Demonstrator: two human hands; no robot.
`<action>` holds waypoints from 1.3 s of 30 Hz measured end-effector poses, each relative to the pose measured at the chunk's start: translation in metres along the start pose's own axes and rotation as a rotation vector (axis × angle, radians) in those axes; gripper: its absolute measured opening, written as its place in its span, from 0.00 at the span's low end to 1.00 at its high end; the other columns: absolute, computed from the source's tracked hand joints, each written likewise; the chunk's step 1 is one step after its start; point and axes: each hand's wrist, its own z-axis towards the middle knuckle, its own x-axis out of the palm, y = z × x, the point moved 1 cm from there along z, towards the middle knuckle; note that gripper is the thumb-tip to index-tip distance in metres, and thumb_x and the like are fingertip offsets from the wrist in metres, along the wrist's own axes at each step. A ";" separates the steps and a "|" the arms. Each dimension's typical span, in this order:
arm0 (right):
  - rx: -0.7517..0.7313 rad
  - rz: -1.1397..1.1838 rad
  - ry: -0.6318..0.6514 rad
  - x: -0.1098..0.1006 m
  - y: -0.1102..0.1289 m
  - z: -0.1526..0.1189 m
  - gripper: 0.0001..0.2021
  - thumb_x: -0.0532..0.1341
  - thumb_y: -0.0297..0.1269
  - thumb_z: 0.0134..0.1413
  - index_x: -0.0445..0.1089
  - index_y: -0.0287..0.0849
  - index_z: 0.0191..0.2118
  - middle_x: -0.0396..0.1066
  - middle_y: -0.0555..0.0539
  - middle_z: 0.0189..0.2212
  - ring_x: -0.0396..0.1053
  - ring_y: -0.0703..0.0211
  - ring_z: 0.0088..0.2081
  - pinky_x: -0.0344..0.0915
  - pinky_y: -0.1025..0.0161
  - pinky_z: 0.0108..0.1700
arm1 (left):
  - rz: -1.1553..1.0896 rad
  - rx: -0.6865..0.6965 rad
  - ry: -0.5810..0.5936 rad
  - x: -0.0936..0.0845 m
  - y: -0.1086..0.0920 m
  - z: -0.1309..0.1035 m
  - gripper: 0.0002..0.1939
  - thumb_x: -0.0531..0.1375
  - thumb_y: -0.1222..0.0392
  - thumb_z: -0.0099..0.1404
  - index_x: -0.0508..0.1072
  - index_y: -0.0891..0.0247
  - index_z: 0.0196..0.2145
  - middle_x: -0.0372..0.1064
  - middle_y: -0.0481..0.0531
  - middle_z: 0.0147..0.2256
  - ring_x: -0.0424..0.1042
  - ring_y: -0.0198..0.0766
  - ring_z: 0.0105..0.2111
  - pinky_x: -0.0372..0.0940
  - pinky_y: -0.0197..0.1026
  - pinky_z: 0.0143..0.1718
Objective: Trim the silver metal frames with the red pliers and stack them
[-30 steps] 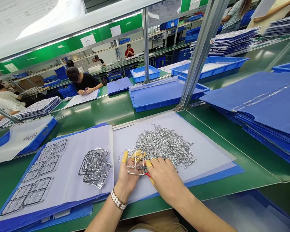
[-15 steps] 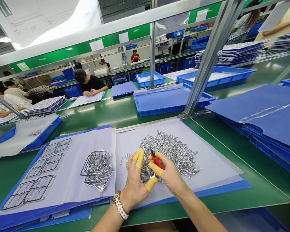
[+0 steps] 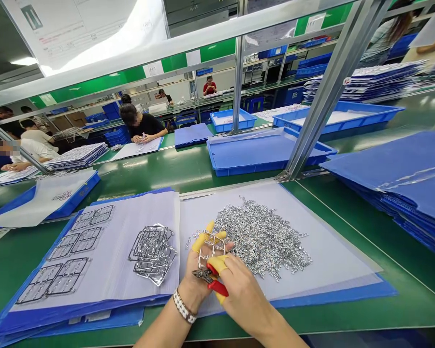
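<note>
My left hand (image 3: 197, 270), in yellow finger cots, is turned palm up and holds a small shiny silver frame (image 3: 213, 245) with cross bars. Wrapped in my right hand (image 3: 239, 285) is a pair of red-handled nippers (image 3: 217, 286); their dark jaws point left over my left palm, just below the frame. Behind the hands a broad heap of small silver pieces (image 3: 261, 237) lies on a white sheet (image 3: 333, 270). To the left, a loose pile of similar silver frames (image 3: 154, 253) rests on a stack of white sheets (image 3: 119, 280).
Several dark-edged frames (image 3: 67, 276) lie in rows at the left. Beyond stands a blue tray (image 3: 224, 170) beside a slanting metal post (image 3: 322, 96). Blue sheets (image 3: 402, 169) are stacked at the right. Across the bench a person in black (image 3: 147, 125) works.
My left hand has rolled palm up, bringing the frame into clear view. My right hand has come down and left, and the nippers now point left. The whole view has shifted slightly.
</note>
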 end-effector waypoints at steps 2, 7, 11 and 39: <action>0.005 0.011 -0.015 -0.008 -0.006 0.002 0.21 0.59 0.22 0.46 0.64 0.43 0.48 0.70 0.45 0.39 0.67 0.55 0.42 0.65 0.56 0.45 | -0.061 0.001 0.012 0.000 -0.003 0.001 0.24 0.55 0.51 0.64 0.65 0.60 0.56 0.73 0.57 0.43 0.73 0.47 0.39 0.65 0.49 0.44; 0.135 -0.164 0.057 -0.023 -0.020 0.006 0.16 0.62 0.31 0.50 0.66 0.41 0.47 0.70 0.45 0.35 0.67 0.53 0.38 0.64 0.56 0.40 | -0.099 0.019 -0.013 -0.004 -0.006 0.005 0.24 0.57 0.51 0.63 0.66 0.59 0.55 0.70 0.56 0.48 0.73 0.45 0.39 0.65 0.44 0.40; 0.117 -0.314 0.146 -0.020 -0.019 0.010 0.17 0.65 0.33 0.47 0.67 0.42 0.45 0.70 0.46 0.35 0.67 0.52 0.38 0.61 0.56 0.39 | -0.076 0.027 -0.051 -0.009 -0.001 0.008 0.24 0.57 0.50 0.63 0.68 0.62 0.54 0.71 0.57 0.47 0.73 0.46 0.41 0.65 0.43 0.40; 0.111 -0.522 0.208 -0.038 -0.009 0.031 0.14 0.65 0.35 0.48 0.68 0.42 0.43 0.72 0.46 0.32 0.66 0.53 0.36 0.54 0.56 0.37 | -0.062 0.013 -0.012 -0.005 -0.004 0.005 0.21 0.55 0.52 0.65 0.71 0.64 0.51 0.73 0.57 0.45 0.72 0.42 0.38 0.64 0.45 0.44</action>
